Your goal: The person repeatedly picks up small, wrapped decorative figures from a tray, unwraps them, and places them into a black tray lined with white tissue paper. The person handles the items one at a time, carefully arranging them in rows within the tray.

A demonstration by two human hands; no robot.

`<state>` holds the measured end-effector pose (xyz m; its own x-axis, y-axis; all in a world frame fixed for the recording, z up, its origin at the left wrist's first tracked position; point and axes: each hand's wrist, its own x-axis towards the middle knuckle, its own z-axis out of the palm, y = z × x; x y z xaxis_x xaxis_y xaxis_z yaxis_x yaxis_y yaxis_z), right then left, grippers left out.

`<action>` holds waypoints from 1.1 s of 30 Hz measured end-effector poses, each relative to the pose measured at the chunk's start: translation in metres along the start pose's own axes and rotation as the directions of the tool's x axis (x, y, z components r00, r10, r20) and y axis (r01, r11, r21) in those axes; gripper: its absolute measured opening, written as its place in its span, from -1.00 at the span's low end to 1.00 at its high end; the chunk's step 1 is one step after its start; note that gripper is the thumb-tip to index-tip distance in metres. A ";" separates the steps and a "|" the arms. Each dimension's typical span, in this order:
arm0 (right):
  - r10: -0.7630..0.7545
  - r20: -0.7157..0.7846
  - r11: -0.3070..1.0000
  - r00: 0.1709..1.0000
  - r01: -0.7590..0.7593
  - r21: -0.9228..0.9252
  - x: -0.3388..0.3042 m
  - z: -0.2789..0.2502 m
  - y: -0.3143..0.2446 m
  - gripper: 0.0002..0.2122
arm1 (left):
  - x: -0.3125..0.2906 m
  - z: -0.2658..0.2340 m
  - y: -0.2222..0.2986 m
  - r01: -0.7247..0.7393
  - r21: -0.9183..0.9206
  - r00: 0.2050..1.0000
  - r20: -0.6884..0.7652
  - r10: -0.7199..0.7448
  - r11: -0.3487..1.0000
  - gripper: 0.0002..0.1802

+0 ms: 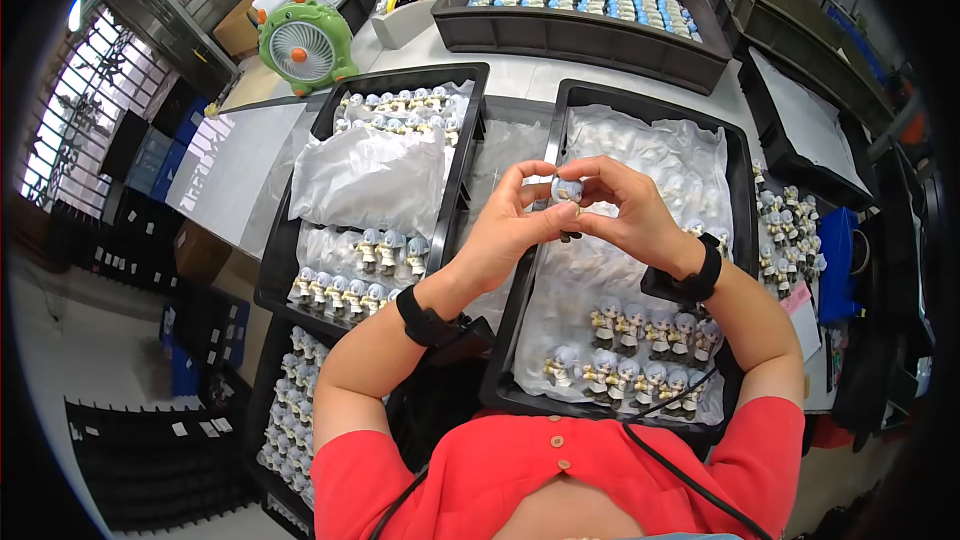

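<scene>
Between both hands I hold a small figurine with pale blue-white hair, raised over the right black tray. My left hand pinches it from the left, thumb near its lower part. My right hand grips its other side with thumb and fingers. Part of the figurine is hidden by my fingers. Below, rows of like figurines lie on white sheeting at the tray's near end. The left black tray holds more figurines in rows, with a white sheet over its middle.
A green animal-shaped fan stands at the back left. Behind the trays is a large grey-brown crate of blue-and-white pieces. Loose figurines cluster at right beside a blue bin. Another figurine-filled tray sits lower left.
</scene>
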<state>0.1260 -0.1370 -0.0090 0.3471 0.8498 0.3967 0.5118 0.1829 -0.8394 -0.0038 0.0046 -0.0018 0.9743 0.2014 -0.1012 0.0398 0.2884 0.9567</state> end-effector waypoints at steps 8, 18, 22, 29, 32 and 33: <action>-0.052 0.081 0.984 0.995 0.065 -0.167 -0.004 0.000 -0.010 -0.20 | 0.003 -0.005 -0.002 -0.042 -0.141 0.998 0.030 0.047 0.989 -0.31; -0.082 -0.039 0.988 0.996 0.076 -0.135 -0.006 0.004 -0.005 -0.19 | 0.004 -0.006 -0.002 -0.041 -0.224 0.988 0.137 0.073 0.974 -0.39; -0.128 -0.093 0.981 0.987 0.112 -0.155 -0.007 0.004 -0.010 -0.19 | 0.003 -0.007 -0.002 0.000 -0.318 0.985 0.162 0.055 0.948 -0.40; -0.328 -0.082 0.911 0.941 0.293 -0.289 -0.004 0.006 -0.012 -0.14 | 0.000 -0.002 -0.009 0.016 -0.120 0.999 0.036 -0.012 0.993 -0.49; -0.432 -0.033 0.839 0.901 0.388 -0.382 -0.002 0.006 -0.011 -0.11 | -0.002 0.003 -0.005 -0.014 -0.128 0.994 0.108 0.028 0.992 -0.52; -0.428 -0.031 0.848 0.903 0.389 -0.360 -0.003 0.008 -0.011 -0.10 | -0.003 0.003 -0.003 -0.025 -0.039 0.992 0.125 0.030 0.999 -0.52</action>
<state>0.1133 -0.1372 -0.0038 0.1189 0.6737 0.7293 0.8521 0.3078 -0.4232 -0.0060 0.0003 -0.0032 0.9951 0.0914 -0.0380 0.0069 0.3192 0.9477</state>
